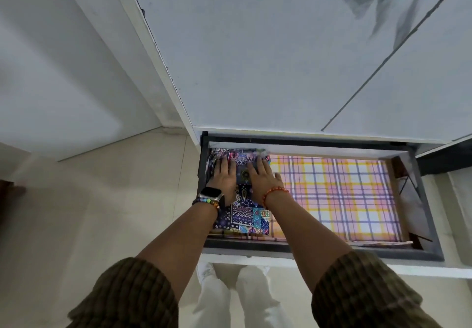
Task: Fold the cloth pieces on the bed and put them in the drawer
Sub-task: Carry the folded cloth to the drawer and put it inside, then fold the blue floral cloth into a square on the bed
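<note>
A folded dark patchwork-print cloth (246, 215) lies in the left end of the open grey-framed drawer (319, 248). Both my hands rest flat on its far half, palms down with fingers spread. My left hand (224, 176), with a watch and bead bracelet at the wrist, sits beside my right hand (263, 176), which wears an orange bead bracelet. A folded pink, yellow and purple plaid cloth (339, 197) fills the drawer's middle and right, touching the patchwork cloth's right edge. The bed is out of view.
Tall white wardrobe doors (281, 59) rise directly behind the drawer. A white wall (63, 72) and pale tiled floor (102, 212) lie to the left. My white trousers and shoes show below the drawer front. A dark gap shows at the drawer's right end.
</note>
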